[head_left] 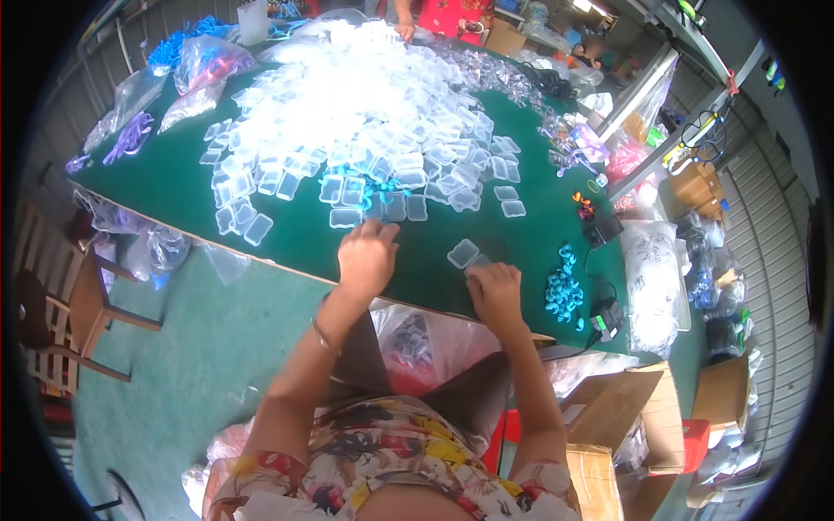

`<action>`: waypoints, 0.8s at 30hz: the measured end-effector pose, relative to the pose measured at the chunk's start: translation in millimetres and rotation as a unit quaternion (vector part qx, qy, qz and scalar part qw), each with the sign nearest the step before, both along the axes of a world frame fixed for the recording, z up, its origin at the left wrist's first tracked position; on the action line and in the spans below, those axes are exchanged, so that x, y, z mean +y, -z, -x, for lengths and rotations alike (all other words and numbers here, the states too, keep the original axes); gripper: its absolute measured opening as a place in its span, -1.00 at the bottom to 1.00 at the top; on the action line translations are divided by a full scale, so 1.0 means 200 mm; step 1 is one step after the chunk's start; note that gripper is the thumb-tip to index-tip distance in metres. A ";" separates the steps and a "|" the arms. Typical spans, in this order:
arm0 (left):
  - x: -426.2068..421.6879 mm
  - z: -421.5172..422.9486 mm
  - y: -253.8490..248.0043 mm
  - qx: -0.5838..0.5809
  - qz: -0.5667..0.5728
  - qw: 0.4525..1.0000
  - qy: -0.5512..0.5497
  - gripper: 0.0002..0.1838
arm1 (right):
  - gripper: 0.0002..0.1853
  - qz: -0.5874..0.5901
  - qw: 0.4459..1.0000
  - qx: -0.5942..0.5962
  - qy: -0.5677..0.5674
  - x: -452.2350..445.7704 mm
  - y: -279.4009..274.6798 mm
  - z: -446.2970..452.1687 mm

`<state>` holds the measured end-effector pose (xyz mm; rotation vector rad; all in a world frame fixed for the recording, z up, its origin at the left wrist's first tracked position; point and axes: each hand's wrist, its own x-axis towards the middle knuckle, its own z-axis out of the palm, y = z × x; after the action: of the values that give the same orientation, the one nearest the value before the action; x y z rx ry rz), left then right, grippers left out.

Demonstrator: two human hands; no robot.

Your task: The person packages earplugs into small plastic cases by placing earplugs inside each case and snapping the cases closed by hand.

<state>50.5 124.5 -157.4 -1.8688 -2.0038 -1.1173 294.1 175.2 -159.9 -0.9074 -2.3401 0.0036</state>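
My left hand (368, 259) is at the near side of the green table, its fingers curled down just below a row of small clear plastic cases (345, 217). What those fingers hold, if anything, is hidden. Bright blue curved pieces (375, 187) lie among the cases just beyond it. To the right, my right hand (497, 291) has its fingers closed at the edge of a clear plastic case (479, 261), which the fingertips partly cover. Another clear case (463, 253) lies flat right beside that one.
A large heap of clear cases (408, 130) covers the table's middle. Blue pieces (564, 291) lie in a pile at right, near a black box (603, 229). Plastic bags (208, 65) sit at far left. A co-worker in red (452, 16) stands opposite. Cardboard boxes (608, 408) stand right of me.
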 end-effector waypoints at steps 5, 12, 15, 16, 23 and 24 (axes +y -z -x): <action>0.13 0.06 0.09 0.069 0.066 0.994 -0.061 -0.82 | -0.78 -0.006 1.000 0.014 -0.018 -0.08 0.00 0.02; 0.07 -0.16 0.11 -0.287 0.043 0.952 0.096 -0.89 | -0.83 0.018 0.996 0.077 -0.032 -0.09 -0.06 0.00; 0.02 -0.20 0.07 -0.146 0.050 0.987 0.042 -0.90 | -0.81 -0.057 0.993 0.072 0.076 0.17 -0.02 -0.22; 0.02 -0.19 0.08 -0.148 0.049 0.987 0.045 -0.90 | -0.80 -0.048 0.988 0.075 0.127 0.29 -0.01 -0.33; 0.03 -0.16 0.11 -0.104 0.031 0.993 0.041 -0.90 | -0.65 0.080 0.892 -0.130 0.426 0.67 -0.06 -0.67; 0.04 -0.17 0.11 -0.098 0.018 0.994 0.047 -0.91 | -0.65 0.079 0.893 -0.129 0.423 0.70 -0.09 -0.68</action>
<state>84.7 132.2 -178.7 -1.9572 -2.0683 -1.3480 429.7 315.0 -142.8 -2.0451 -1.9868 -0.3038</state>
